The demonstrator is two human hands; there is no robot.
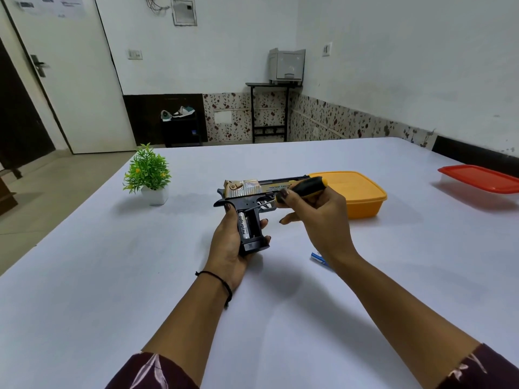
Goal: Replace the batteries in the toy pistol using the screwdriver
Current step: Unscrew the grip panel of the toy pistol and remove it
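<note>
Desk: smooth white desk [112, 276], broad surface beneath your forearms; left edge runs past a small green potted plant [147, 172].
Pistol: black-and-gold plastic toy pistol [247, 197], held above mid-desk, grip compartment open, silver cylindrical battery [243, 224] inside.
Left hand [227, 248]: wrapped round the grip.
Right hand [314, 217]: clasping the black-and-yellow screwdriver [306, 186], thin shaft angled toward the grip.
Behind: glossy orange lidded box [359, 192].
</note>
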